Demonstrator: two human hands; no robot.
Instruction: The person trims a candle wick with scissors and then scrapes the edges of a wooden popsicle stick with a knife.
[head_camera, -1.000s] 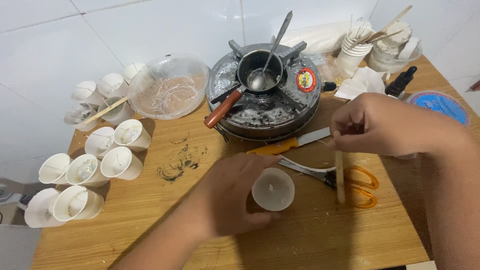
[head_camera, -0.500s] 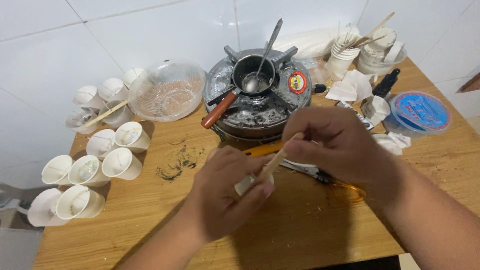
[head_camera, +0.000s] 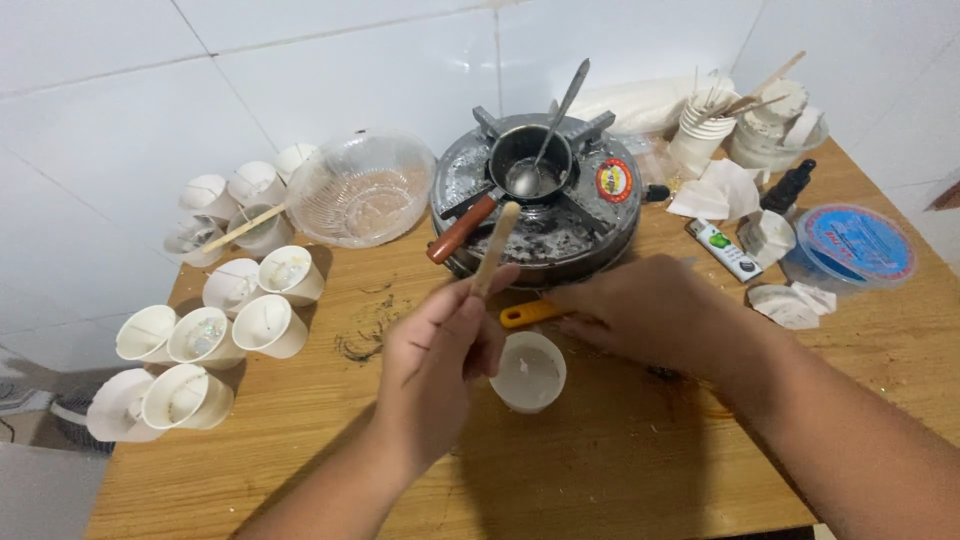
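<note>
Two hands work over the wooden table: the left hand pinches a wooden stick upright, just beside a small white cup, while the right hand rests on an orange-handled tool, its grip unclear.

I'm at a wooden table pushed into a corner of white tiled walls with thin grey grout lines. The light is even and soft, leaving a faint sheen on the tiles. Past the table's left edge I glimpse grey floor.
</note>
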